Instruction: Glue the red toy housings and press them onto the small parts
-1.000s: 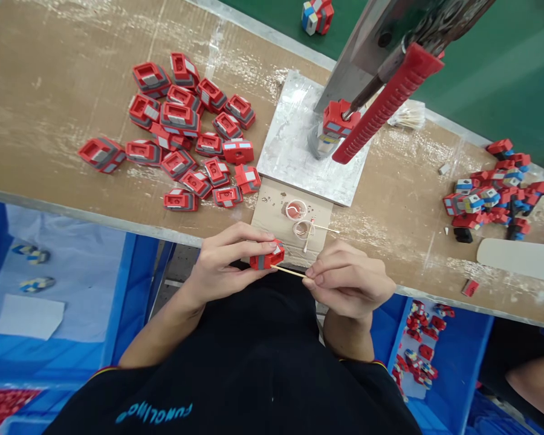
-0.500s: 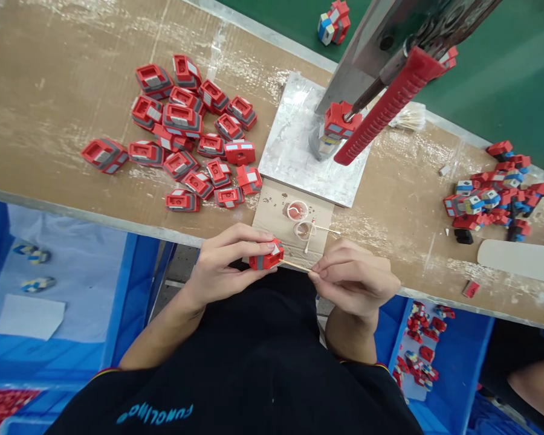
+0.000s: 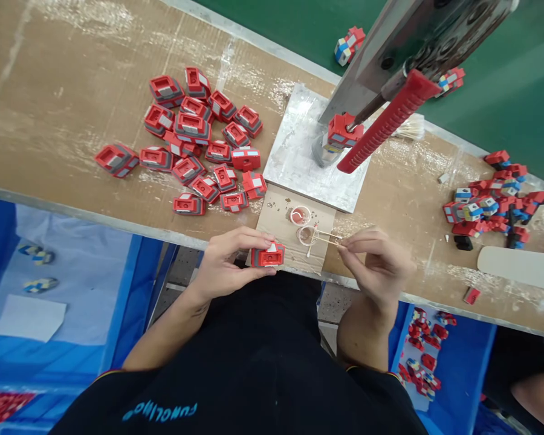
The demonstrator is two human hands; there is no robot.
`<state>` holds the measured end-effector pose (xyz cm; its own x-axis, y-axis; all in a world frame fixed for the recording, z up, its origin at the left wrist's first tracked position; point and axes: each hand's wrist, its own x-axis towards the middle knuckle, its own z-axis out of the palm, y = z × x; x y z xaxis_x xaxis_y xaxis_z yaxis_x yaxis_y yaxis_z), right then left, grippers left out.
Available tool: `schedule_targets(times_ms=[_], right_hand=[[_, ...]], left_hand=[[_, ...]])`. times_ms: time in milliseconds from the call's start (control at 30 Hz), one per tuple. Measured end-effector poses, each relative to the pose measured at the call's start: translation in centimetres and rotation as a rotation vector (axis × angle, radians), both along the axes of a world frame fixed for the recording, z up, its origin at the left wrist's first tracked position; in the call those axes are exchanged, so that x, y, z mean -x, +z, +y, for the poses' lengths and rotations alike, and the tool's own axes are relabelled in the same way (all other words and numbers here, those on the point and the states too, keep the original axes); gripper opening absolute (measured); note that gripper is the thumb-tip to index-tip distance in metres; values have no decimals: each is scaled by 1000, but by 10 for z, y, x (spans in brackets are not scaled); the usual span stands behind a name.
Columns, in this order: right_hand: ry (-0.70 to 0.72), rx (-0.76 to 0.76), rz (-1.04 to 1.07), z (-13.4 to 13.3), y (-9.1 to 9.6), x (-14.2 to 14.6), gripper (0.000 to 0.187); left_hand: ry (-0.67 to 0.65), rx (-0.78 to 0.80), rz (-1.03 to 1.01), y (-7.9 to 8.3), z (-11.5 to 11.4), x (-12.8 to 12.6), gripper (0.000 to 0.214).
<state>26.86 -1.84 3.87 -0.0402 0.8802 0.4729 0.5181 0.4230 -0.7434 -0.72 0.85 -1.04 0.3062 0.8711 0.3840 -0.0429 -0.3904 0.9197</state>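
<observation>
My left hand (image 3: 229,263) grips a small red and grey toy part (image 3: 267,255) at the table's near edge. My right hand (image 3: 378,263) pinches a thin wooden stick (image 3: 329,240), whose tip reaches into the nearer of two small round cups (image 3: 306,234) on a piece of cardboard (image 3: 278,220). The other cup (image 3: 300,214) lies just behind it. A second stick lies across the cups.
A pile of several red parts (image 3: 194,145) lies to the left on the brown table (image 3: 63,103). A press with a red handle (image 3: 385,124) stands on a metal plate (image 3: 294,157), a red part (image 3: 342,130) under it. Assembled toys (image 3: 494,199) lie right. Blue bins (image 3: 439,362) sit below.
My right hand moved the stick away from the red part and up to the cups. My left hand turned the part slightly and kept hold.
</observation>
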Motion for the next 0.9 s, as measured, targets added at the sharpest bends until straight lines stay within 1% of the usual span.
schedule_targets(times_ms=[133, 333, 433, 467, 500, 533, 567, 633, 667, 700, 733, 800, 833, 900], right_hand=[[67, 8, -118, 6, -2, 6, 22], [115, 53, -246, 14, -7, 9, 17], [138, 102, -235, 11, -13, 5, 9], [121, 119, -200, 8, -17, -1, 14], [67, 121, -148, 3, -20, -11, 20], [-40, 99, -90, -3, -23, -23, 25], [-200, 69, -51, -9, -26, -38, 27], [-571, 26, -46, -24, -31, -72, 28], [-720, 31, -76, -30, -32, -88, 30], [-816, 62, -119, -34, -33, -104, 31], [-853, 112, -165, -35, -33, -117, 31], [-831, 210, -238, -23, -33, -139, 27], [-819, 258, -279, -10, -32, -148, 25], [-816, 341, -359, 28, -31, -166, 26]], left_hand=[[12, -17, 14, 4, 1, 0, 37], [37, -54, 69, 9, 3, 6, 35], [46, -24, 89, 10, 3, 10, 33], [58, -4, 96, 10, 2, 11, 32], [78, 10, 98, 10, 2, 12, 32], [103, 22, 96, 10, 2, 14, 31], [128, 33, 89, 9, 2, 16, 30], [177, 65, 75, 6, 2, 21, 29], [197, 87, 71, 4, 2, 24, 28], [208, 112, 68, 2, 2, 26, 27], [215, 138, 68, -1, 3, 27, 27], [236, 173, 62, -5, 4, 28, 27], [249, 185, 57, -5, 5, 26, 27], [285, 200, 49, -3, 6, 21, 27]])
